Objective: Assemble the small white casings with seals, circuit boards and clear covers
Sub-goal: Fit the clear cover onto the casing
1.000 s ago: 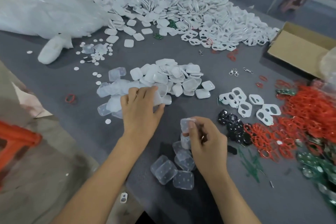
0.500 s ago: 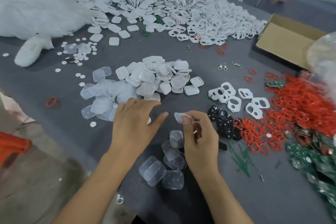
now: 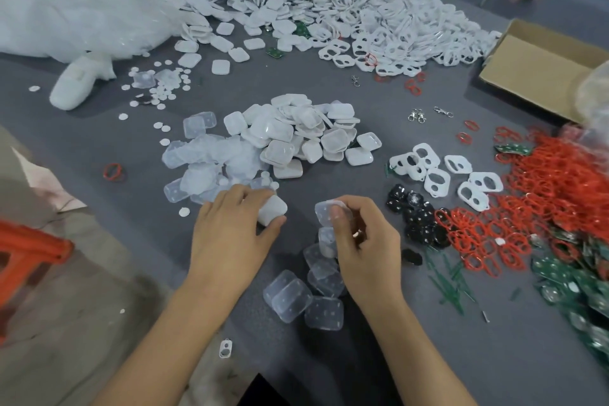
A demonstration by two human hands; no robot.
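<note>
My left hand (image 3: 230, 234) grips a small white casing (image 3: 272, 210) just above the grey table. My right hand (image 3: 365, 247) pinches a clear cover (image 3: 329, 212) between thumb and fingers, a short way right of the casing. Several more clear covers (image 3: 306, 300) lie under and in front of my right hand. A mixed pile of clear covers (image 3: 204, 158) and white casings (image 3: 296, 135) sits just beyond both hands. Black round parts (image 3: 415, 211), red seals (image 3: 527, 208) and green circuit boards (image 3: 586, 287) lie to the right.
A large heap of white casings and frames (image 3: 346, 10) fills the far table. White cut-out frames (image 3: 438, 175) lie at mid right. An open cardboard box (image 3: 543, 69) stands at far right, a white plastic bag (image 3: 66, 10) at far left, and an orange stool (image 3: 26, 254) to the left of the table.
My left hand drew back from the middle pile towards me and now holds a white casing. My right hand kept hold of the clear cover and stayed roughly in place.
</note>
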